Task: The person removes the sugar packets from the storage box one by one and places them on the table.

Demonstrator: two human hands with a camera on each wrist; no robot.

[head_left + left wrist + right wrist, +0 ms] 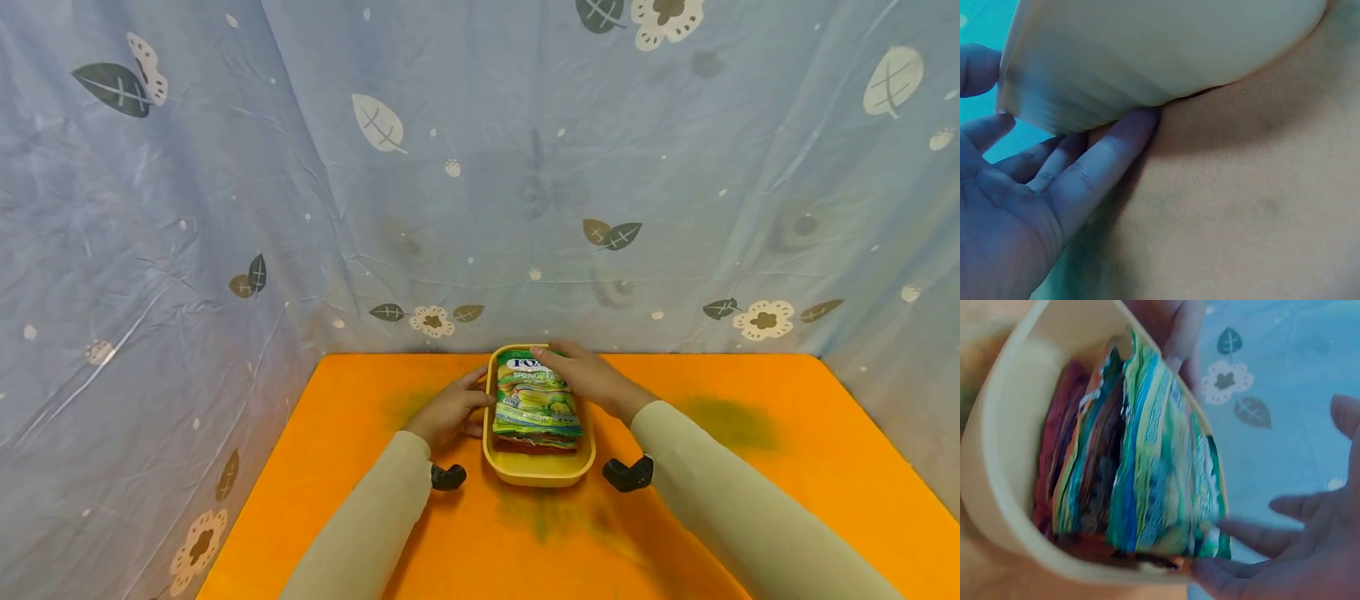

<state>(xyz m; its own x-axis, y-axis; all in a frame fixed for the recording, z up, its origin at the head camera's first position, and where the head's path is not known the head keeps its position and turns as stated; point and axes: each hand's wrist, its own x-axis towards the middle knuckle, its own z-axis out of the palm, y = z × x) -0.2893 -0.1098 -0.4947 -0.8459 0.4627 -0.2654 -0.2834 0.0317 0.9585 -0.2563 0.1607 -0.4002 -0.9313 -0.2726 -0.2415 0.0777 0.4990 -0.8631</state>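
A yellow plastic basket lies near the back of the orange table, holding a stack of several candy packets. The top one, a green "Fox's Spring Tea" packet, faces up. My left hand is at the basket's left side; in the left wrist view its fingers rest along the outer wall and low edge, one tip at the rim. My right hand is at the far right corner, thumb over the top packet's corner. In the right wrist view its fingers are spread, tips right at the packet and rim.
The orange table has dark greenish stains. Blue-grey patterned curtains stand right behind it and at both sides. A black wrist device shows on the right sleeve, and another on the left.
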